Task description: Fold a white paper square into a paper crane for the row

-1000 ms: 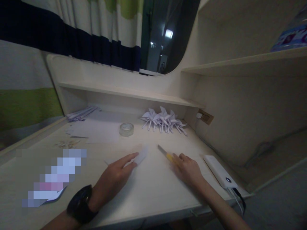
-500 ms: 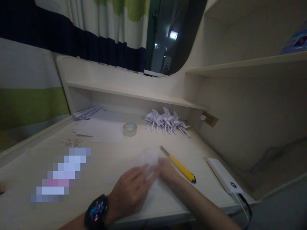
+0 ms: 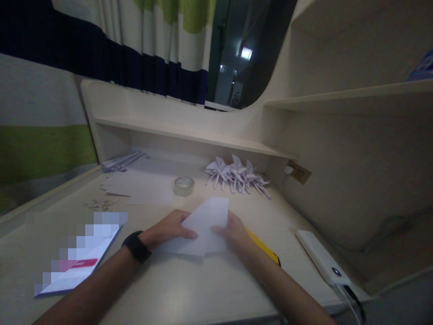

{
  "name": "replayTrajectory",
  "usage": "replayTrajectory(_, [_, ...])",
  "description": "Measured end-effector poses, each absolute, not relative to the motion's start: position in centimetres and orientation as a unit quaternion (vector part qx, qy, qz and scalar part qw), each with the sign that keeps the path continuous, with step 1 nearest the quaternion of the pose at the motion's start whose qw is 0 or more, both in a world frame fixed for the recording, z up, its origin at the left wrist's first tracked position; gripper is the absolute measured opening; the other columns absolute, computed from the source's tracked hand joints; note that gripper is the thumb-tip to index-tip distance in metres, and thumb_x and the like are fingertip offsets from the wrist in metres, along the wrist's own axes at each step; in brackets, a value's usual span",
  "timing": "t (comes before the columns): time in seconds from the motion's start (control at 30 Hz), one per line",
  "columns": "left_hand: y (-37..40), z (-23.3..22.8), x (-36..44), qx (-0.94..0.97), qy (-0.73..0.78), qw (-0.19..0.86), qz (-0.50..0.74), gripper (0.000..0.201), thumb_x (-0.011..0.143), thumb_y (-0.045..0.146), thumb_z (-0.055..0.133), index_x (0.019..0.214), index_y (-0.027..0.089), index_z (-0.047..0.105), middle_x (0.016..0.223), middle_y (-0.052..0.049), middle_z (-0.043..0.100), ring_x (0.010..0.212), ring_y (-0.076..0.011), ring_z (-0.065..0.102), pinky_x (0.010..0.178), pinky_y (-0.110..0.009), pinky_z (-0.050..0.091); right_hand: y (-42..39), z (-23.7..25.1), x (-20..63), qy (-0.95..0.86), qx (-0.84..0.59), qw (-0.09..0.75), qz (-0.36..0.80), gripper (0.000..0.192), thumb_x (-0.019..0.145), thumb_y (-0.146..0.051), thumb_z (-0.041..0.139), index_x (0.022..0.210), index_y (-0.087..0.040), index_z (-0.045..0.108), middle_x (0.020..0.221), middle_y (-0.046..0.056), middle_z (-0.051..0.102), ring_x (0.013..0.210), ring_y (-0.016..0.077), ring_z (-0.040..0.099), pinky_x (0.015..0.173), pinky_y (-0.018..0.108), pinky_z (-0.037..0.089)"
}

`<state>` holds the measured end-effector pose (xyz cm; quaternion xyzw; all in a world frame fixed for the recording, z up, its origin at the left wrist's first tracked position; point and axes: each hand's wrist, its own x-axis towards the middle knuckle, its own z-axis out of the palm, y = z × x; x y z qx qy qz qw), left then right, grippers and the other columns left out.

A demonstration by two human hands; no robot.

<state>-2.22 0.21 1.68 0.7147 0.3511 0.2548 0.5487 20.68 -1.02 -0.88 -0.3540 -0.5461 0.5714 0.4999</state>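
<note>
A folded sheet of white paper (image 3: 204, 230) is held between both hands, just above the desk. My left hand (image 3: 172, 229), with a black watch on its wrist, grips the paper's left side, thumb on top. On the right edge, my right hand (image 3: 233, 230) pinches the paper with its thumb over the face. Under my right forearm lies a yellow utility knife (image 3: 262, 247), its blade end hidden behind the hand. A roll of clear tape (image 3: 183, 186) rests beyond the paper. Several white paper pinwheels (image 3: 237, 174) lie bunched at the back of the desk.
White paper sheets (image 3: 149, 178) and rolled paper sticks (image 3: 125, 161) lie at the back left, small scraps (image 3: 100, 204) nearer. A partly blurred flat device (image 3: 91, 253) is at left. A white power bank (image 3: 320, 255) with cables lies right, below a wall socket (image 3: 299, 172).
The paper has come up off the desk and opened into clear view. My left hand has shifted left, moving apart from my right hand; both now hold the paper's sides.
</note>
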Motion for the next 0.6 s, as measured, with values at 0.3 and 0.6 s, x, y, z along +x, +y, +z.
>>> replayTrajectory(0.3, [-0.47, 1.41, -2.49, 0.692, 0.400, 0.551, 0.240, 0.044, 0.072, 0.052, 0.065, 0.081, 0.010, 0.072, 0.073, -0.008, 0.071, 0.059, -0.0186, 0.061, 0.052, -0.025, 0.043, -1.77, -1.02, 20.71, -0.565, -0.406, 0.477, 0.537, 0.050, 0.053, -0.027, 0.083, 0.097, -0.017, 0.063, 0.087, 0.005, 0.072, 0.076, 0.0227, 0.068, 0.070, 0.037, 0.055])
replayTrajectory(0.6, [-0.77, 1.95, -3.11, 0.652, 0.442, 0.556, 0.264, 0.040, 0.067, 0.049, 0.070, 0.079, 0.011, 0.071, 0.068, -0.007, 0.071, 0.062, -0.0223, 0.064, 0.052, -0.026, 0.045, -1.85, -0.62, 21.38, -0.541, -0.469, 0.455, 0.529, 0.045, 0.051, -0.024, 0.081, 0.093, -0.016, 0.066, 0.086, 0.006, 0.073, 0.076, 0.0244, 0.068, 0.071, 0.038, 0.054])
